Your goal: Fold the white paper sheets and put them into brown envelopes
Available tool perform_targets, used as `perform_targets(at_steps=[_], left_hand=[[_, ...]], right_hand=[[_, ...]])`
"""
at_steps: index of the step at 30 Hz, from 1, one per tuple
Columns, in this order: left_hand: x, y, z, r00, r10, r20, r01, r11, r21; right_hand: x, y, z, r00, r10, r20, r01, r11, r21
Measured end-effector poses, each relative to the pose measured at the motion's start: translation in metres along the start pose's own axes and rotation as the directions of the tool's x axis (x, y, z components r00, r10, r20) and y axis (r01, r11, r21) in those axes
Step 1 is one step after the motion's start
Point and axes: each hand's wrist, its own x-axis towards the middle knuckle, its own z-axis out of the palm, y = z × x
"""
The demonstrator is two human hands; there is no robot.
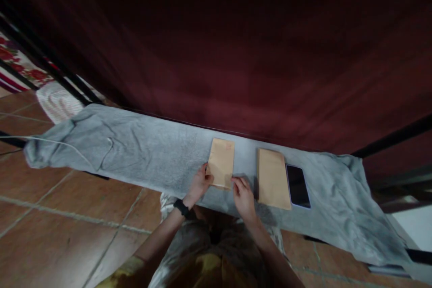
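Note:
A brown paper envelope [221, 162] with a faint reddish mark near its upper right corner lies on the grey cloth. My left hand [200, 182], with a dark watch on its wrist, pinches the lower left edge of that envelope. At the lower right corner, my right hand [242, 193] has thumb and finger closed on the envelope's edge. A thicker stack of brown envelopes [273, 179] rests to the right of my right hand. Beside the stack lies a phone [298, 186] with a dark screen.
The grey cloth [168, 144] covers a long narrow surface, rumpled at both ends. A white cable [72, 146] crosses its left end. Behind hangs a dark red curtain [216, 76]. Dark metal bars [394, 137] stand at the sides, above a tiled floor [67, 234].

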Motion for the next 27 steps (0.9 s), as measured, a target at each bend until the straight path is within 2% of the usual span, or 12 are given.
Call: perform_targets(at_steps=[3, 5, 7, 8, 10, 12, 14, 17, 20, 23, 27], left_hand=[[-0.010, 0.001, 0.001, 0.992, 0.040, -0.122, -0.041, 0.999, -0.002], [-0.018, 0.005, 0.002, 0.982, 0.041, -0.185, -0.030, 0.998, 0.062], [-0.021, 0.011, 0.004, 0.977, 0.092, -0.193, -0.073, 0.992, 0.104], [-0.019, 0.015, 0.006, 0.976, 0.144, -0.164, -0.128, 0.986, 0.104], [-0.007, 0.023, 0.013, 0.957, 0.288, -0.041, -0.284, 0.955, 0.083], [0.015, 0.031, 0.021, 0.899, 0.423, 0.111, -0.432, 0.900, 0.065], [0.044, 0.036, 0.029, 0.841, 0.486, 0.237, -0.517, 0.851, 0.093], [0.085, 0.037, 0.036, 0.803, 0.461, 0.378, -0.551, 0.816, 0.176], [0.109, 0.032, 0.039, 0.773, 0.468, 0.428, -0.586, 0.786, 0.199], [0.113, 0.026, 0.038, 0.761, 0.487, 0.429, -0.593, 0.789, 0.157], [0.104, 0.022, 0.033, 0.732, 0.481, 0.483, -0.597, 0.794, 0.115]], right_hand=[[0.006, 0.001, 0.004, 0.985, -0.155, 0.079, 0.164, 0.978, -0.130], [0.008, 0.004, 0.007, 0.971, -0.207, 0.115, 0.226, 0.955, -0.190], [0.007, 0.007, 0.010, 0.965, -0.229, 0.128, 0.254, 0.938, -0.237], [0.007, 0.009, 0.012, 0.964, -0.234, 0.127, 0.259, 0.932, -0.253], [0.005, 0.011, 0.014, 0.962, -0.243, 0.121, 0.268, 0.925, -0.270], [0.005, 0.011, 0.014, 0.959, -0.257, 0.117, 0.280, 0.920, -0.275], [0.005, 0.010, 0.013, 0.957, -0.264, 0.120, 0.288, 0.916, -0.281], [0.006, 0.009, 0.011, 0.952, -0.268, 0.149, 0.301, 0.910, -0.286], [0.007, 0.007, 0.010, 0.947, -0.277, 0.162, 0.314, 0.907, -0.281], [0.008, 0.005, 0.010, 0.952, -0.269, 0.145, 0.300, 0.909, -0.288], [0.009, 0.002, 0.010, 0.957, -0.243, 0.160, 0.283, 0.908, -0.308]])
